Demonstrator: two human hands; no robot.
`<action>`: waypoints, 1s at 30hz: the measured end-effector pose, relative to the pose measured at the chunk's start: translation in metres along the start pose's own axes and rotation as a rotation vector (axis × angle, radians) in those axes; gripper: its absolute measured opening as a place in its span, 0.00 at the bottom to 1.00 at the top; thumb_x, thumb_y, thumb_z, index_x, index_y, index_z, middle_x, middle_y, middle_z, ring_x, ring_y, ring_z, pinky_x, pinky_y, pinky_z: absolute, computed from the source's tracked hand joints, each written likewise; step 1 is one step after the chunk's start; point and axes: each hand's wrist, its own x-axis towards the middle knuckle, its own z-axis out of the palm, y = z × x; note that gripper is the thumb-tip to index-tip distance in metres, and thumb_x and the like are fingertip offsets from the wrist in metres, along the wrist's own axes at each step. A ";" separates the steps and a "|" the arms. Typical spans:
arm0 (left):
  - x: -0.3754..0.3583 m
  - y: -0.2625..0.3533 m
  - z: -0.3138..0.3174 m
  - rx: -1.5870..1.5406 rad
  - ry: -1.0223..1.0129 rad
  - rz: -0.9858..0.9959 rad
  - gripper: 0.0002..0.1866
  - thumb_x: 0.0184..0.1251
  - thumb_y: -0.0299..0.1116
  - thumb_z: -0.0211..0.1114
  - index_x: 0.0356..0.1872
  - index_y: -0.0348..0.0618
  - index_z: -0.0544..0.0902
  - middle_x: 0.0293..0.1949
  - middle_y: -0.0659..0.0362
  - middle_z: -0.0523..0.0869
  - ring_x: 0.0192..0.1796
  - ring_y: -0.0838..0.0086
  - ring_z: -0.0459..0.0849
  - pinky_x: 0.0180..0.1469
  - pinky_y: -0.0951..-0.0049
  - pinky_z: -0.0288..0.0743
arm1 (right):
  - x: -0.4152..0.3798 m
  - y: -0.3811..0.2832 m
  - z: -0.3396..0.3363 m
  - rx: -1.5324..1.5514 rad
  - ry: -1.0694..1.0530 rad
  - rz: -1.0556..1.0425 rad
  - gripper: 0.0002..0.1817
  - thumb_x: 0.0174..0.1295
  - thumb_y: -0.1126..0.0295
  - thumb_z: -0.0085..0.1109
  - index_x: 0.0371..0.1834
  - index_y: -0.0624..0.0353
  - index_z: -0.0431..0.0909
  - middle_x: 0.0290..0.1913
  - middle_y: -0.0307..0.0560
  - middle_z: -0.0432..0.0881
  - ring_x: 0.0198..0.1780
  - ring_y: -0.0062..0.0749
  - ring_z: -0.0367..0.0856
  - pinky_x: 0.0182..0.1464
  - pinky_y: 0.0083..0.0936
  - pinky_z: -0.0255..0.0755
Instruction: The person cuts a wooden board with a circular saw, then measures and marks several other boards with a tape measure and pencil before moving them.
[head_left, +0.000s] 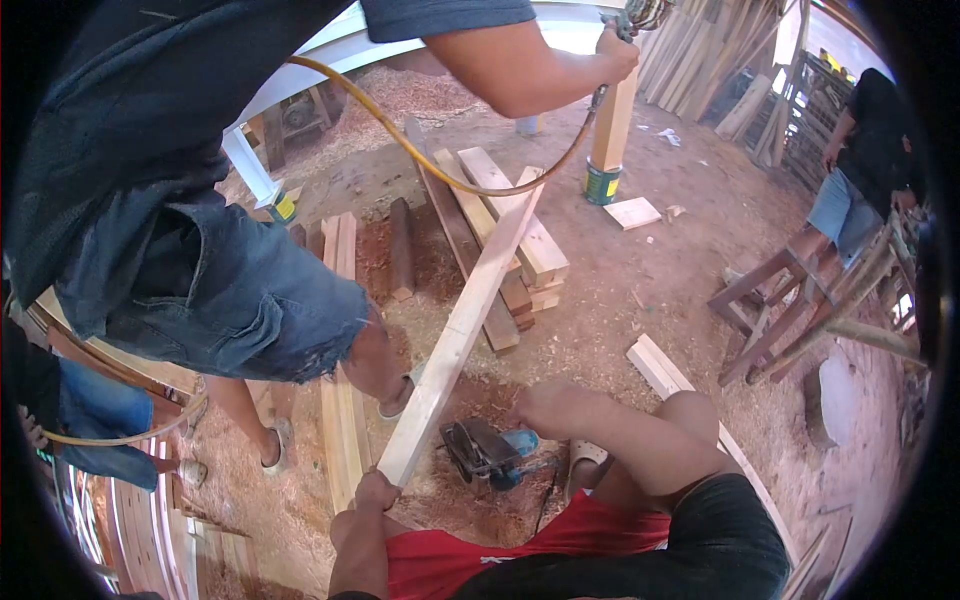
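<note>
My left hand [376, 492] is wrapped around the near end of a long, pale wooden beam [450, 345]. The beam slants away from me, its far end over a stack of lumber [535, 250]. My right hand [558, 408] hovers with curled fingers just above a blue power tool [519, 441], and nothing shows in it. This tool lies on the dirt between my feet, with a dark flat metal base and a cord.
At the left, a standing person [210, 290] holds a spray gun [628, 22] fed by a yellow hose [400, 140]. A wooden post [613, 125] stands on a green can [602, 184]. Another person [860, 160] is at right, near a wooden stool frame [775, 300]. Planks [343, 420] lie at left.
</note>
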 end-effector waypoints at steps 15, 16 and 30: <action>0.000 0.001 0.003 0.029 -0.003 -0.045 0.41 0.48 0.53 0.85 0.57 0.32 0.80 0.53 0.41 0.90 0.56 0.50 0.90 0.61 0.57 0.84 | -0.013 -0.006 -0.018 0.055 0.043 0.029 0.10 0.65 0.68 0.57 0.44 0.50 0.87 0.42 0.51 0.89 0.47 0.53 0.88 0.48 0.48 0.81; 0.002 0.000 0.004 0.036 -0.020 -0.014 0.41 0.48 0.52 0.85 0.57 0.32 0.80 0.53 0.41 0.90 0.56 0.50 0.90 0.61 0.57 0.84 | -0.013 -0.005 -0.017 0.066 0.040 0.022 0.10 0.65 0.67 0.57 0.44 0.50 0.88 0.42 0.51 0.89 0.48 0.53 0.88 0.49 0.48 0.81; -0.001 0.001 0.001 0.026 0.011 -0.014 0.43 0.48 0.51 0.86 0.56 0.29 0.77 0.51 0.40 0.90 0.56 0.51 0.90 0.61 0.57 0.84 | -0.015 -0.006 -0.020 0.146 0.055 0.061 0.13 0.67 0.63 0.56 0.46 0.52 0.89 0.44 0.54 0.89 0.50 0.55 0.88 0.51 0.49 0.79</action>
